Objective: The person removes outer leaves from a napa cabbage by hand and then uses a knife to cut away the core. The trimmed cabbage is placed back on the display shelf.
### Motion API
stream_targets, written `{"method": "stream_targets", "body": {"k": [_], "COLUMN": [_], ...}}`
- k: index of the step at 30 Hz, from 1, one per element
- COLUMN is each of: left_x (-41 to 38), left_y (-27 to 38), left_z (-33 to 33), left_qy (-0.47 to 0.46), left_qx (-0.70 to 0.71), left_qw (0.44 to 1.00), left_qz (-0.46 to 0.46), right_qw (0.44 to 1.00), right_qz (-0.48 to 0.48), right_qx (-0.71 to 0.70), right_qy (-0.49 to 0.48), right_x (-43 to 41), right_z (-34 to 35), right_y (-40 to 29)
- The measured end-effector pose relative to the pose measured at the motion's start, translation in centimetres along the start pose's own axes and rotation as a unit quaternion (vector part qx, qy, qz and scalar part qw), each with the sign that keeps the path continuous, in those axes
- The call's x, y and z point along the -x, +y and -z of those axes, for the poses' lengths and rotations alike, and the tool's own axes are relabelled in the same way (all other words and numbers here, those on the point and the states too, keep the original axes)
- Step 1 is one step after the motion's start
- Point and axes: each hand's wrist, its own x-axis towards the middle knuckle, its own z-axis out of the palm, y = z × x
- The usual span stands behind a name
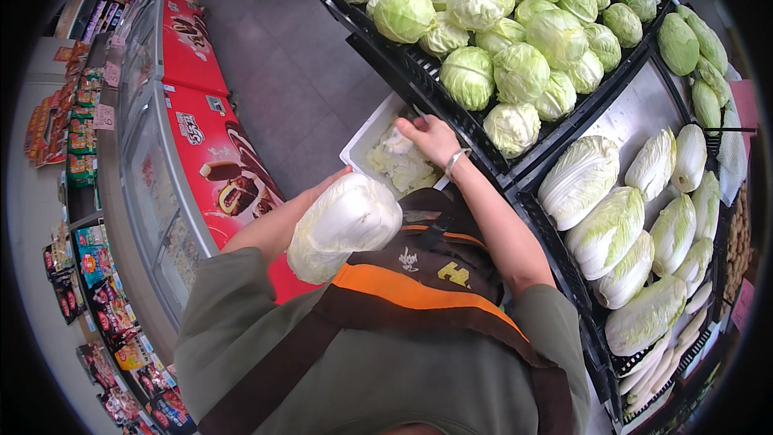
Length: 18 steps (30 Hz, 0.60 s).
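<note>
My left hand (327,186) supports a Chinese cabbage (347,220) in front of my apron, its pale base facing up and to the right. Most of the left fingers are hidden behind the cabbage. Above a white foam box (364,133), my right hand (433,140) grips a thin metal tool (419,111), possibly a knife; only a short piece of it shows. Trimmed cabbage leaves (403,166) lie inside the box, below the right hand.
Round green cabbages (549,36) fill a black crate (416,81) ahead on the right. More Chinese cabbages (607,223) lie on a metal display beside me. On the left stand red-fronted chest freezers (202,151) and shelves of packaged food (112,308). Grey floor tiles (284,30) run between.
</note>
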Motion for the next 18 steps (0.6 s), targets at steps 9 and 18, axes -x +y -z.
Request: {"method": "stream_targets", "body": {"k": [9, 18], "left_x": [-2.1, -5.9], "left_y": [2.3, 3.0], "left_z": [-1.1, -6.7], "left_qy": [0.038, -0.043], "left_qx": [-0.07, -0.218], "left_qw": [0.995, 0.975], "left_qz": [0.065, 0.006], "right_qw": [0.983, 0.934], "right_qz": [0.083, 0.092], "right_qx": [-0.135, -0.342], "right_qy": [-0.088, -0.037], "right_x": [3.3, 5.1], "right_z": [-2.9, 0.9], "right_y": [-0.1, -0.8]}}
